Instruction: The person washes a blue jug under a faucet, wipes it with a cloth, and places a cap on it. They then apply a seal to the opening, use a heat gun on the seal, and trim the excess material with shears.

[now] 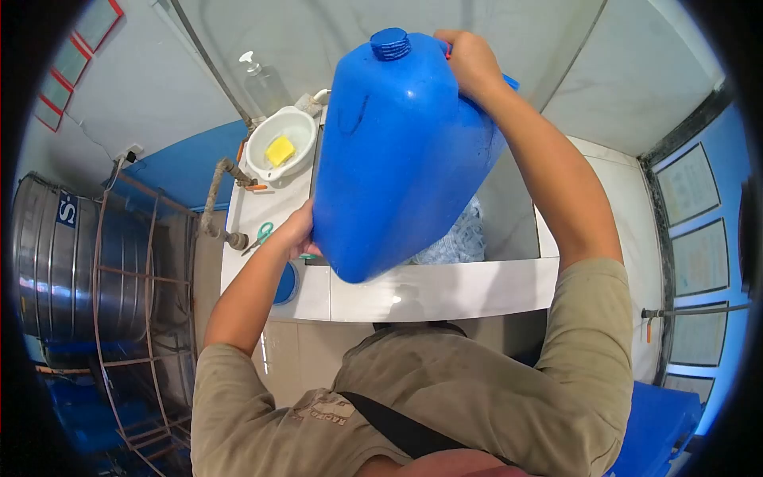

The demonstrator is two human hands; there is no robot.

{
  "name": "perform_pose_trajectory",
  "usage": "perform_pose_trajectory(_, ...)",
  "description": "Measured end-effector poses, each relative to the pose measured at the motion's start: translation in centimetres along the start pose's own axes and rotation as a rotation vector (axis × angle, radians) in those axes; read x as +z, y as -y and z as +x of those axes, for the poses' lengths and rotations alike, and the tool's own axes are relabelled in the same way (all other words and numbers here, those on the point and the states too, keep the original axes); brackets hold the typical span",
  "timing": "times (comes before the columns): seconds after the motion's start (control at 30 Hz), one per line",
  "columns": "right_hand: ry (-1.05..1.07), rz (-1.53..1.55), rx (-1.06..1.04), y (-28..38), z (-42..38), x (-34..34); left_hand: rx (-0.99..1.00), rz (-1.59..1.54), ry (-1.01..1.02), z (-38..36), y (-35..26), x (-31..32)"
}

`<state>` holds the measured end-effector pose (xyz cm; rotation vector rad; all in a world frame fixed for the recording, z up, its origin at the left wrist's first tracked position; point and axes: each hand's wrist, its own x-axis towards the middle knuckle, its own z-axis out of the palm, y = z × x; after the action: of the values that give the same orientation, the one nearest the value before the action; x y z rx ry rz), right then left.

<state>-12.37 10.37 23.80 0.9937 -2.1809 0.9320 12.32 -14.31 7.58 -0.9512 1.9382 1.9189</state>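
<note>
Khaki short-sleeved cloth (453, 374), crossed by a black strap (397, 425), is filling the near part of my feed. Beyond it, the right hand (470, 63) is clenching the far right side of a large, boxy blue plastic jerrycan (397, 159), close to its top; whatever handle it is grasping is mostly hiding beneath it. The left hand (298, 230) is cupping the lower left edge, its fingertips partly out of my sight. Between both hands, the jerrycan is tilting above a white-tiled counter (445, 290), base towards me; I am unable to tell whether they are touching.

I am judging a slip the main risk: smooth plastic sliding off the left palm would be leaving the weight on the right hand, and the base could be knocking the near tile edge. A swing left could be catching the teal-handled scissors (265, 232) or the white plastic bowl (300, 131) holding a yellow sponge (280, 151).

Glossy and round-cornered, the jerrycan is showing a dark curved mark, faint scuffs and a ribbed blue screw cap (390, 44). Beyond its base, crumpled translucent plastic (465, 238) is lying in a grey recess.
</note>
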Motion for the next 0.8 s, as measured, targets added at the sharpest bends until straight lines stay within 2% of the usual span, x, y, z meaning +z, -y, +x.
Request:
perform_pose_trajectory(0.03, 0.027, -0.079, -0.012, 0.4, 0.0, 0.1, -0.046, 0.015, 0.084, -0.5, -0.3, 0.2)
perform_pose_trajectory(0.07, -0.134, 0.059, -0.123, 0.4, 0.6, -0.5, 0.079, -0.068, 0.048, 2.2, 0.1, -1.1)
perform_pose_trajectory(0.1, -0.128, 0.056, -0.117, 0.3, 0.8, -0.4, 0.232, -0.143, 0.001, 5.0, 0.8, -2.4)
perform_pose_trajectory(0.17, -0.083, 0.763, -0.040, -0.3, 0.8, -0.6, 0.249, -0.283, -0.175, 7.1, 0.1, -0.9)
perform_pose_trajectory(0.2, -0.181, 0.506, 0.069, -1.4, 0.1, 1.0, 0.259, -0.287, -0.167, 6.5, 0.4, -0.7)
perform_pose_trajectory(0.23, -0.186, 0.499, 0.064, -1.8, -0.7, 2.0, 0.110, -0.167, 0.019, 4.8, 1.6, -0.7)
perform_pose_trajectory(0.27, -0.079, 0.266, 0.137, -2.1, -1.7, 2.8, -0.044, -0.040, 0.204, 3.0, 2.4, -0.9)
perform_pose_trajectory(0.3, 0.028, 0.032, 0.213, -2.3, -2.3, 2.9, -0.052, 0.018, 0.194, 1.3, 2.4, -1.7)
perform_pose_trajectory(0.33, 0.009, 0.103, 0.195, -2.9, -2.6, 2.4, -0.061, 0.075, 0.194, -0.3, 1.5, -2.6)
perform_pose_trajectory(0.37, 0.005, 0.074, 0.218, -3.5, -2.8, 1.7, 0.002, 0.165, 0.160, -1.6, -0.4, -4.6)
perform_pose_trajectory(0.43, -0.311, 0.573, 0.211, -5.5, -3.9, -1.8, 0.372, 0.149, -0.101, -6.0, -5.0, -7.5)
perform_pose_trajectory(0.5, -0.462, 1.009, 0.339, -6.7, -7.3, -3.3, 0.813, -0.297, -0.153, -4.9, -4.3, -13.7)
perform_pose_trajectory(0.53, -0.491, 1.193, 0.430, -7.0, -9.1, -2.6, 0.829, -0.408, -0.150, -5.8, -5.7, -13.2)
perform_pose_trajectory(0.57, -0.493, 1.350, 0.530, -7.5, -10.8, -1.4, 0.853, -0.277, -0.147, -4.3, -5.9, -14.1)
perform_pose_trajectory(0.6, -0.487, 1.492, 0.631, -7.7, -12.7, 0.4, 0.808, -0.159, -0.140, -1.8, -5.3, -15.2)
perform_pose_trajectory(0.63, -0.486, 1.607, 0.737, -7.7, -14.5, 2.2, 0.709, -0.189, -0.114, -1.2, -4.4, -14.2)
perform_pose_trajectory(0.67, -0.490, 1.686, 0.832, -7.5, -16.3, 4.0, 0.614, -0.214, -0.095, -0.6, -3.9, -12.8)
perform_pose_trajectory(0.7, -0.498, 1.750, 0.904, -7.3, -17.6, 5.4, 0.615, -0.198, -0.045, -0.9, -3.7, -10.4)
perform_pose_trajectory(0.77, -0.542, 1.841, 1.046, -7.1, -20.8, 8.1, 0.373, -0.273, -0.134, -2.8, -2.9, -5.6)
perform_pose_trajectory(0.8, -0.563, 1.869, 1.093, -7.2, -22.1, 9.2, 0.376, -0.250, -0.106, -2.4, -3.0, -4.5)
